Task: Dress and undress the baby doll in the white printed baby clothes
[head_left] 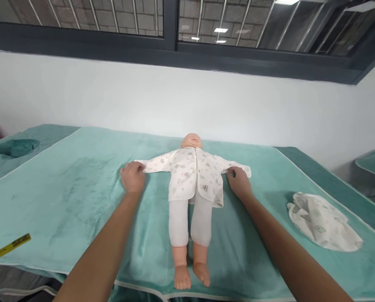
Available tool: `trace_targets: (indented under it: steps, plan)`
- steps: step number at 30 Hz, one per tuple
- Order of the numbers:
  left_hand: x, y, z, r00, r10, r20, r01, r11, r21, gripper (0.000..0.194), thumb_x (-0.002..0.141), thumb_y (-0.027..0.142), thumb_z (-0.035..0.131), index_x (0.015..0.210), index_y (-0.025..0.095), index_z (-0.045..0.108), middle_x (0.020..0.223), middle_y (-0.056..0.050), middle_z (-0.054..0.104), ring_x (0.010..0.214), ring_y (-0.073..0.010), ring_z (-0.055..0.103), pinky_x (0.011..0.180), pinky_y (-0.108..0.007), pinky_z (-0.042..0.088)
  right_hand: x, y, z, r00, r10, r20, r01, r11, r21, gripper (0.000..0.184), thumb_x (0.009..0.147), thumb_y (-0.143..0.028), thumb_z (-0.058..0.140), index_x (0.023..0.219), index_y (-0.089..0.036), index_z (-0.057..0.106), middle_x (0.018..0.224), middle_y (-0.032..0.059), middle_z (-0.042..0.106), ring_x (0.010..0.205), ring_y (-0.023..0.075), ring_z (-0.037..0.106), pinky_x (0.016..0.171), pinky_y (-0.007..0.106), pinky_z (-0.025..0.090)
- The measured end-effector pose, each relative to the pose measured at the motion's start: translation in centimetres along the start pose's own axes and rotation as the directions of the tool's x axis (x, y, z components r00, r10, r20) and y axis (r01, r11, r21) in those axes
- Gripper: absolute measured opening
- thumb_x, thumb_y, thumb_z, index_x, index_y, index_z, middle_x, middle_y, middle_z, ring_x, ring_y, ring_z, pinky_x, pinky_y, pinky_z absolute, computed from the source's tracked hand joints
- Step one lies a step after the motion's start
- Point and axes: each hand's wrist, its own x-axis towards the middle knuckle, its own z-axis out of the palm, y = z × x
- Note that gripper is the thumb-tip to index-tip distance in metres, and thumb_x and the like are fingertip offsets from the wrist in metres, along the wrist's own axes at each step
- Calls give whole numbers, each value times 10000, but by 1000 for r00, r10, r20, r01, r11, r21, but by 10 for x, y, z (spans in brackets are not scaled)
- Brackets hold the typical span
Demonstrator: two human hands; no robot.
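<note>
A baby doll [192, 141] lies on its back, its head toward the wall and its bare feet toward me. It wears a white printed jacket [184, 176], closed at the top with the lower front edges apart, over white legs. Both sleeves are spread out sideways. My left hand [133, 177] pinches the cuff end of the sleeve on the left. On the other side, my right hand [239, 182] has its fingers closed on the lower edge of the right sleeve [234, 165], short of its cuff.
A teal blanket [64, 188] with pale piping covers the bed. Crumpled white printed cloth [324, 222] lies at the right. A yellow strip [9, 248] with dark marks is at the left edge. Behind stands a white wall [174, 100] below a dark-framed window [171, 46].
</note>
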Motion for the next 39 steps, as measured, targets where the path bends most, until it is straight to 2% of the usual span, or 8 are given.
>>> trace_targets:
  steps: [4, 10, 16, 19, 23, 28, 36, 39]
  plan:
    - [-2, 2, 2, 996, 93, 7, -93, 994, 55, 248, 790, 97, 426, 744, 202, 646, 829, -67, 704, 880, -239, 611, 797, -376, 379, -13, -6, -3, 1000, 10, 15, -11, 999, 37, 275, 848, -397, 471, 926, -197, 643, 933, 80, 672, 888, 224, 581, 791, 351, 432]
    - [-17, 18, -8, 958, 247, 145, -259, 963, 73, 235, 747, 58, 432, 721, 206, 613, 792, -71, 675, 864, -226, 601, 785, -351, 401, -59, -19, -11, 957, -113, 268, 84, 990, 117, 316, 872, -506, 494, 925, -221, 621, 847, 37, 650, 763, 201, 584, 703, 340, 454]
    - [-74, 47, -24, 802, 439, 406, -389, 899, -202, 93, 774, 160, 484, 802, 216, 553, 847, -56, 638, 816, -217, 585, 718, -331, 447, -99, -25, -18, 914, -350, 204, 318, 932, 174, 557, 788, -422, 659, 1287, -245, 486, 1329, 104, 496, 1217, 273, 486, 997, 442, 432]
    - [-96, 59, -29, 826, 387, 410, -263, 908, -326, 107, 787, 221, 525, 884, 192, 556, 922, -81, 642, 864, -232, 592, 771, -364, 473, -102, -30, -16, 887, -419, 194, 414, 908, 70, 515, 794, -363, 659, 1264, -227, 498, 1293, 113, 526, 1200, 294, 481, 994, 464, 419]
    - [-105, 67, -31, 870, 286, 402, -106, 904, -414, 381, 776, 251, 590, 1145, 167, 546, 1140, -120, 649, 1042, -259, 597, 919, -414, 462, -100, -44, -9, 886, -436, 159, 451, 889, -75, 334, 801, -279, 622, 1112, -190, 538, 1167, 119, 597, 1090, 297, 515, 908, 432, 426]
    - [-105, 75, -30, 899, 243, 363, -89, 916, -392, 338, 846, 248, 524, 1169, 162, 574, 1178, -138, 655, 1085, -282, 606, 951, -436, 450, -98, -58, 1, 923, -371, 103, 385, 899, -208, 82, 795, -150, 516, 849, -211, 518, 922, 91, 624, 903, 266, 524, 788, 375, 395]
    - [-107, 100, -46, 923, 134, 361, -95, 988, -122, 289, 913, 266, 441, 1171, 180, 538, 983, -104, 700, 855, -250, 653, 718, -338, 469, -102, -46, -3, 948, -281, -152, 297, 950, 97, 171, 902, -212, 413, 1001, -203, 552, 899, 66, 580, 839, 214, 532, 740, 329, 426]
    - [-106, 107, -53, 937, 218, 272, -220, 975, -23, 342, 903, 179, 427, 1223, 198, 545, 1042, -94, 687, 885, -239, 644, 712, -313, 440, -103, -44, -6, 950, -216, -224, 262, 943, 204, 188, 905, -232, 427, 1022, -199, 570, 940, 63, 564, 819, 192, 541, 732, 326, 452]
